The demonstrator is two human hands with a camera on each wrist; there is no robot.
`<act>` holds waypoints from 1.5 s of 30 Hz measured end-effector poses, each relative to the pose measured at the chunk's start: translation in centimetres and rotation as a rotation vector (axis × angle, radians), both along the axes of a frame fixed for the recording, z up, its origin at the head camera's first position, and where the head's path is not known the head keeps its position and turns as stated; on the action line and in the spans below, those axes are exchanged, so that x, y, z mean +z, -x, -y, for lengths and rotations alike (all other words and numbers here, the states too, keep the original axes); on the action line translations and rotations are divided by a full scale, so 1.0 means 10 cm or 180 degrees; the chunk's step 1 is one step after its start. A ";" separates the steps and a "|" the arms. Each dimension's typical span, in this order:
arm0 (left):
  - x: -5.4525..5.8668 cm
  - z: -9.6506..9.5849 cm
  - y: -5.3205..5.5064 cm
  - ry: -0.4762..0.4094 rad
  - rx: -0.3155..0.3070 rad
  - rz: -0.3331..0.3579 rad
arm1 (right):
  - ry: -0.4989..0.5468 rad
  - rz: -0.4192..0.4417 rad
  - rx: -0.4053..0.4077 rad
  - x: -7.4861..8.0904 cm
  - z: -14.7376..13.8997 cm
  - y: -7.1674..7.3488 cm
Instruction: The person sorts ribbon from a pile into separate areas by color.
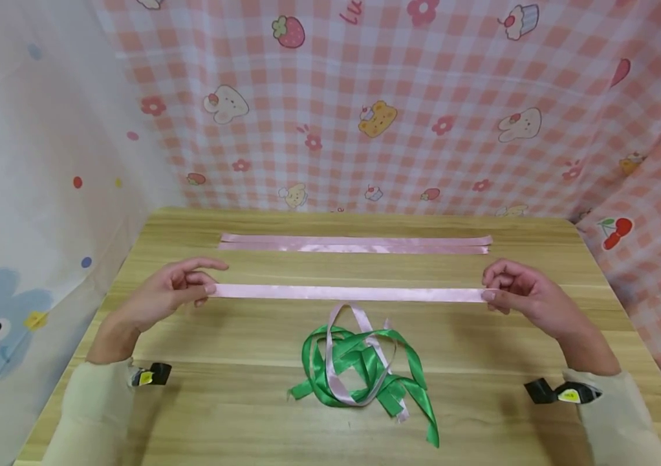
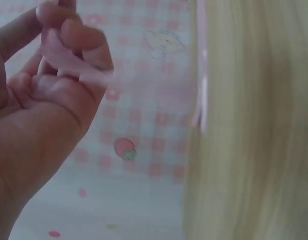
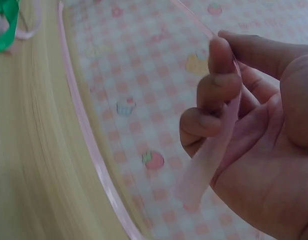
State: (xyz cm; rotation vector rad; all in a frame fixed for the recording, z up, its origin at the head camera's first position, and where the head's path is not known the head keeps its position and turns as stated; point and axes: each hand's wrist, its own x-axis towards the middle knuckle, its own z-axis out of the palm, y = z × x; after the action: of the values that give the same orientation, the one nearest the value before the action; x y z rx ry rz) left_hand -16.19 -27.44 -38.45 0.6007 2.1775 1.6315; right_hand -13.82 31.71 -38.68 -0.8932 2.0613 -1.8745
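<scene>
A pink satin ribbon (image 1: 348, 293) is stretched straight between both hands, above the table. My left hand (image 1: 158, 294) pinches its left end between thumb and fingers; in the left wrist view a short tail of ribbon (image 2: 69, 62) lies across the palm. At the other end my right hand (image 1: 522, 294) pinches the ribbon, and the right wrist view shows a loose tail (image 3: 208, 160) hanging past the curled fingers. Behind it, two pink ribbon strips (image 1: 354, 244) lie side by side, flat and parallel to the table's far edge.
Closer to me, a tangled heap of green ribbon (image 1: 418, 369) with pink ribbon (image 1: 330, 362) looped through it lies on the wooden table (image 1: 237, 414). A pink checked curtain (image 1: 330, 77) hangs behind the table, and a white printed sheet (image 1: 45, 162) hangs at the left.
</scene>
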 end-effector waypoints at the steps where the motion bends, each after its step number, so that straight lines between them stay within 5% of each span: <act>1: -0.01 0.02 0.00 0.0024 0.0054 0.0025 | 0.0022 0.0008 0.0026 -0.01 -0.03 0.01; 5: -0.07 0.09 0.03 -0.0005 0.0305 0.0165 | 0.0024 0.0051 0.0017 -0.05 -0.16 0.04; 11: -0.19 0.23 0.08 -0.0401 0.0283 0.0449 | -0.0158 0.0116 -0.0308 -0.14 -0.29 0.06; 16: -0.28 0.29 0.12 -0.0055 0.0612 0.0415 | -0.0245 0.0188 -0.0564 -0.23 -0.40 0.08; 20: -0.35 0.34 0.17 -0.0119 0.0728 0.0588 | -0.0331 0.0272 -0.0807 -0.30 -0.46 0.12; 27: -0.48 0.43 0.24 -0.0129 0.0948 0.0963 | -0.0034 0.0494 -0.1016 -0.47 -0.60 0.20; 31: -0.56 0.43 0.28 -0.0422 0.1140 0.1141 | 0.0056 0.0737 -0.1108 -0.56 -0.66 0.23; 39: -0.67 0.34 0.42 -0.0943 0.1580 0.1172 | -0.0265 0.0939 -0.1503 -0.69 -0.68 0.36; 45: -0.71 0.24 0.54 -0.0841 0.2043 0.1143 | -0.0339 0.1130 -0.2010 -0.76 -0.62 0.50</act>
State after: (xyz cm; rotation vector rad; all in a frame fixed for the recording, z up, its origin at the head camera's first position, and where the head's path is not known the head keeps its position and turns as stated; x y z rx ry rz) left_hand -21.60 -29.87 -45.52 -0.3642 1.9992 2.1532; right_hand -18.79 37.95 -46.25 0.1500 2.3337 -1.9723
